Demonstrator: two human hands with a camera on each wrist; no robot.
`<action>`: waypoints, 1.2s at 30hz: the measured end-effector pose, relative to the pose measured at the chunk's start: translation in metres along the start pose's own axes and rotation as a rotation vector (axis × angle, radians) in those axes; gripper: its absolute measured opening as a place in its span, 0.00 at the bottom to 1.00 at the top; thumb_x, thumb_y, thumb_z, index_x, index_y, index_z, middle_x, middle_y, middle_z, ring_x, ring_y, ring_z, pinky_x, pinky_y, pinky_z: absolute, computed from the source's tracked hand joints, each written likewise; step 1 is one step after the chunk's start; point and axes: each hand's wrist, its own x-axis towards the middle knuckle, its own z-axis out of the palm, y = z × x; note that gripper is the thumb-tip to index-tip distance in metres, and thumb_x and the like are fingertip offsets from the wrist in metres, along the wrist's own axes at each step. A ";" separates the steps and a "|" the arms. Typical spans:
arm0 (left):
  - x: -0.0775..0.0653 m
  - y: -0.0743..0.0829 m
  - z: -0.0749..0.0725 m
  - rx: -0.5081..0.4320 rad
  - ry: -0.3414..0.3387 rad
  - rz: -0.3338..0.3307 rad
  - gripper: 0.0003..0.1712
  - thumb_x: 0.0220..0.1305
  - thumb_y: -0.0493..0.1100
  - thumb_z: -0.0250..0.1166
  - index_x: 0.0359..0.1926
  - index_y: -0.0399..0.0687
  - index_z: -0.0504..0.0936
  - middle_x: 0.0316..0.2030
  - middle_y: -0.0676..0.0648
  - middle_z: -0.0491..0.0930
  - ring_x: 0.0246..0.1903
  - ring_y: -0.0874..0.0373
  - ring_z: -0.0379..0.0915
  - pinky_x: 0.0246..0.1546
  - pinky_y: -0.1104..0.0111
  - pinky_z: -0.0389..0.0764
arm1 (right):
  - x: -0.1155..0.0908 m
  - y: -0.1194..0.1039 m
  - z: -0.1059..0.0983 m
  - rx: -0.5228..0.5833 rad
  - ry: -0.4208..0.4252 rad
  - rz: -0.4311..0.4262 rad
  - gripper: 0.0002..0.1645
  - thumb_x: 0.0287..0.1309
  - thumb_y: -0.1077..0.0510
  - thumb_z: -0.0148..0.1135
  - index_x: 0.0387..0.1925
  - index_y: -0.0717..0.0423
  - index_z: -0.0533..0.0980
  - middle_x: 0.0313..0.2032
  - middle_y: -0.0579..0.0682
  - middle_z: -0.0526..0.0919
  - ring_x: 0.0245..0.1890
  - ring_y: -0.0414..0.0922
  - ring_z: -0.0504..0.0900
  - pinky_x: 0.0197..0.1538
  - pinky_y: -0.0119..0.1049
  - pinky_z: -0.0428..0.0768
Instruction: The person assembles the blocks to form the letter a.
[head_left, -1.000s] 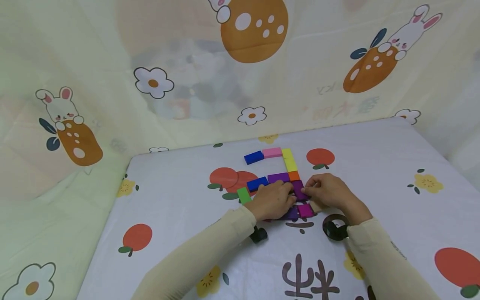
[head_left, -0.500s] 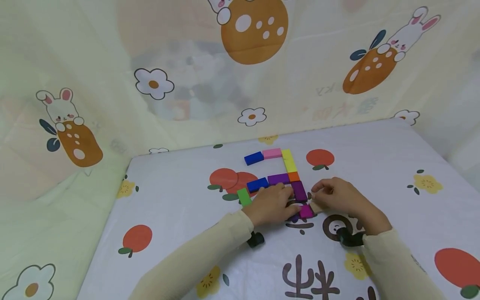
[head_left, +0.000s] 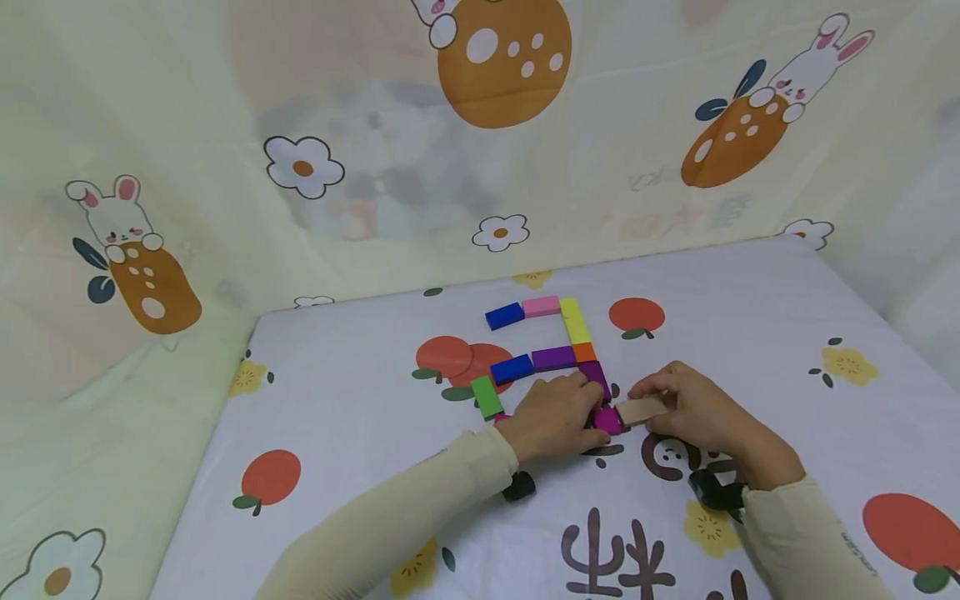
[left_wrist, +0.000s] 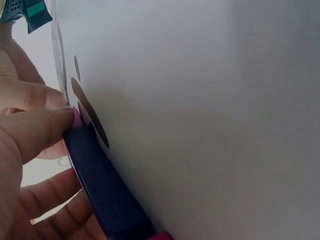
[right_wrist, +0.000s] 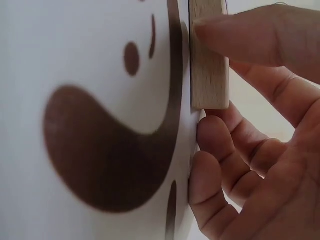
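My right hand (head_left: pixel 712 417) grips a plain wooden block (head_left: pixel 640 410), thumb on its near side, as the right wrist view shows. One end of that block meets a magenta block (head_left: pixel 607 421). My left hand (head_left: pixel 553 417) holds the magenta block between thumb and fingers. In the left wrist view the thumb tip lies at the pink end, and a dark blue-looking block (left_wrist: pixel 107 185) runs below it along the row. A purple block (head_left: pixel 594 377) lies above the magenta one, partly behind the left fingers. The left hand hides much of the lower row.
Flat blocks continue the outline: orange (head_left: pixel 583 352), yellow (head_left: pixel 574 322), pink (head_left: pixel 542 307), blue (head_left: pixel 505 316), violet (head_left: pixel 553 358), another blue (head_left: pixel 512 368) and green (head_left: pixel 487 397). They lie on a printed white tablecloth (head_left: pixel 360 400). A patterned curtain (head_left: pixel 420 200) hangs behind.
My right hand has left the purple block, moved down and right, and taken hold of the wooden block. The left hand has shifted slightly toward the magenta block.
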 end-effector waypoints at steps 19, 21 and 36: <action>0.002 -0.001 0.005 -0.065 0.023 -0.054 0.19 0.68 0.60 0.70 0.44 0.55 0.77 0.32 0.57 0.71 0.32 0.66 0.68 0.31 0.73 0.68 | -0.001 0.009 -0.001 0.044 0.028 0.050 0.19 0.53 0.67 0.74 0.49 0.60 0.85 0.41 0.55 0.74 0.42 0.51 0.71 0.36 0.34 0.75; 0.002 -0.001 0.005 -0.065 0.026 -0.053 0.19 0.68 0.60 0.70 0.44 0.55 0.76 0.32 0.57 0.71 0.32 0.66 0.68 0.31 0.73 0.68 | -0.002 0.009 -0.001 0.052 0.028 0.054 0.19 0.53 0.67 0.74 0.49 0.60 0.85 0.42 0.55 0.74 0.43 0.51 0.71 0.36 0.34 0.74; 0.003 -0.001 0.006 -0.057 0.049 -0.052 0.20 0.67 0.61 0.71 0.45 0.55 0.76 0.33 0.57 0.72 0.32 0.66 0.69 0.31 0.74 0.68 | -0.002 0.012 0.000 0.091 0.026 0.059 0.19 0.56 0.68 0.71 0.51 0.61 0.84 0.43 0.55 0.74 0.42 0.50 0.70 0.38 0.35 0.73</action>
